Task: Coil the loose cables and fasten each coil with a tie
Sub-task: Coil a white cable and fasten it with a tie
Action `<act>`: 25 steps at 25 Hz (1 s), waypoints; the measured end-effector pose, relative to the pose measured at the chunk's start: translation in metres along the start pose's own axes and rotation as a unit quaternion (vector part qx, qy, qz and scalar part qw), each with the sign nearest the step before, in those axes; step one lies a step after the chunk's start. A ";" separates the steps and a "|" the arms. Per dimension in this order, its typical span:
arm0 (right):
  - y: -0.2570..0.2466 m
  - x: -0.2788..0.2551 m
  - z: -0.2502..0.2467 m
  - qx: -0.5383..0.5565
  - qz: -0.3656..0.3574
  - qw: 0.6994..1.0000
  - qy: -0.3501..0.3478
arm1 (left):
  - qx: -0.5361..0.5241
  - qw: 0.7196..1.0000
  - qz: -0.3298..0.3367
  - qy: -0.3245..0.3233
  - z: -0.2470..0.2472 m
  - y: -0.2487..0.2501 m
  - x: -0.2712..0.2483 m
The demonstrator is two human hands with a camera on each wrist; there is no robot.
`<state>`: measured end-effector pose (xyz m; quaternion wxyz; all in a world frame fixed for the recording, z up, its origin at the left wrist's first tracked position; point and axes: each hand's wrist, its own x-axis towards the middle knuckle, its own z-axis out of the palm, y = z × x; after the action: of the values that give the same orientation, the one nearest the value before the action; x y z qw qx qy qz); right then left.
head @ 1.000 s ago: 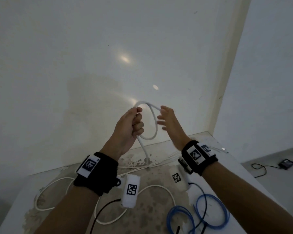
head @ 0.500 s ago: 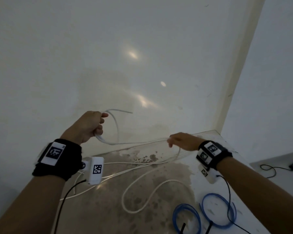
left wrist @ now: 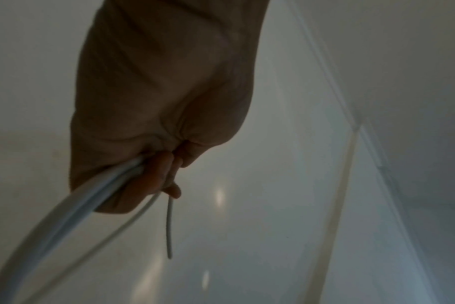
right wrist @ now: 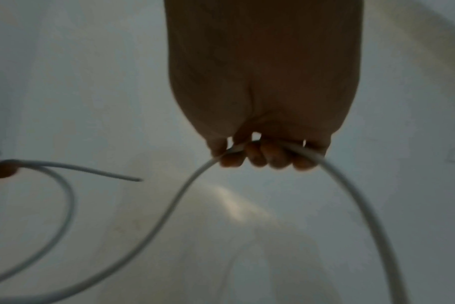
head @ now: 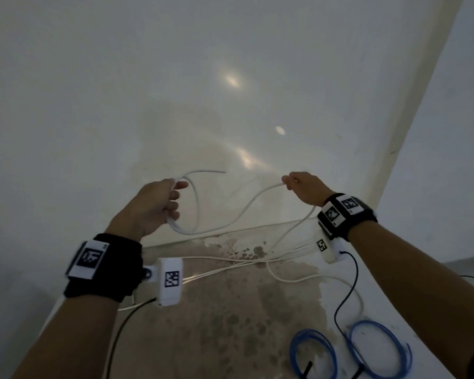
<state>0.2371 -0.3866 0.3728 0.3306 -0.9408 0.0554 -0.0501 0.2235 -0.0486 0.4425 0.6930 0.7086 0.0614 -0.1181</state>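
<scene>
White cable (head: 238, 212) is looking light, springy; left hand (head: 151, 206) is gripping the first loop, right hand (head: 304, 187) is curling round the slack. Regrip nearer the loop.

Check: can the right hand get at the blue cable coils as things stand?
Probably not yet. The right hand grips the white cable up in the air, so it must let go first. The blue coils lie uncovered on the table under that forearm.

White cable (head: 246, 206), one loop aloft (free end sticking out), remainder trailing onto the table (head: 216, 337).
</scene>
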 end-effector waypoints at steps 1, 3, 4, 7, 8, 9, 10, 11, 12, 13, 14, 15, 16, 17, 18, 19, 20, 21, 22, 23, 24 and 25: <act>-0.012 0.001 0.005 -0.016 -0.010 0.998 0.064 | -0.029 0.999 -0.018 -0.021 0.012 -0.007 0.000; -0.042 -0.003 0.018 0.015 -0.036 0.990 0.138 | -0.072 0.995 -0.046 -0.054 0.036 -0.022 0.000; -0.059 -0.007 0.025 0.058 -0.063 0.988 0.128 | -0.088 0.992 -0.054 -0.066 0.047 -0.028 0.001; -0.099 -0.039 0.046 0.178 -0.176 0.968 0.012 | -0.167 0.981 -0.062 -0.077 0.066 -0.036 0.008; -0.106 -0.049 0.053 0.192 -0.214 0.958 -0.020 | -0.195 0.976 -0.058 -0.074 0.066 -0.036 0.011; -0.109 -0.058 0.059 0.201 -0.242 0.948 -0.040 | -0.218 0.972 -0.052 -0.073 0.064 -0.035 0.014; -0.108 -0.063 0.065 0.213 -0.254 0.942 -0.048 | -0.238 0.967 -0.046 -0.077 0.061 -0.034 0.017; -0.105 -0.067 0.069 0.225 -0.249 0.941 -0.048 | -0.259 0.961 -0.043 -0.085 0.057 -0.034 0.019; -0.101 -0.069 0.072 0.234 -0.240 0.941 -0.040 | -0.282 0.954 -0.042 -0.093 0.052 -0.034 0.020; -0.096 -0.070 0.074 0.238 -0.231 0.943 -0.033 | -0.304 0.947 -0.043 -0.098 0.048 -0.034 0.022; -0.091 -0.072 0.076 0.235 -0.226 0.945 -0.032 | -0.322 0.940 -0.045 -0.102 0.044 -0.033 0.022; -0.087 -0.074 0.078 0.230 -0.224 0.946 -0.041 | -0.338 0.934 -0.049 -0.106 0.041 -0.032 0.022; -0.083 -0.076 0.082 0.227 -0.221 0.947 -0.053 | -0.354 0.927 -0.057 -0.112 0.038 -0.031 0.022; -0.080 -0.079 0.085 0.230 -0.218 0.946 -0.064 | -0.364 0.921 -0.065 -0.120 0.037 -0.030 0.022; -0.077 -0.081 0.087 0.236 -0.216 0.945 -0.074 | -0.360 0.921 -0.070 -0.131 0.036 -0.029 0.022; -0.074 -0.082 0.090 0.241 -0.216 0.942 -0.090 | -0.340 0.927 -0.070 -0.142 0.035 -0.028 0.022; -0.069 -0.082 0.093 0.237 -0.219 0.940 -0.112 | -0.310 0.936 -0.068 -0.153 0.034 -0.028 0.021; -0.063 -0.082 0.095 0.219 -0.222 0.939 -0.143 | -0.278 0.945 -0.062 -0.161 0.033 -0.028 0.021; -0.055 -0.081 0.096 0.185 -0.222 0.940 -0.180 | -0.250 0.952 -0.055 -0.167 0.031 -0.028 0.020; -0.045 -0.079 0.096 0.142 -0.216 0.940 -0.223 | -0.228 0.958 -0.048 -0.169 0.028 -0.029 0.018; -0.033 -0.075 0.096 0.097 -0.207 0.937 -0.264 | -0.211 0.962 -0.042 -0.168 0.024 -0.029 0.017; -0.021 -0.071 0.094 0.054 -0.197 0.933 -0.296 | -0.199 0.965 -0.037 -0.164 0.021 -0.028 0.016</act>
<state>0.1803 -0.3031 0.3091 0.3661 -0.8858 -0.2338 0.1633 0.2297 -0.0693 0.4110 0.8157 0.5246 -0.0042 -0.2437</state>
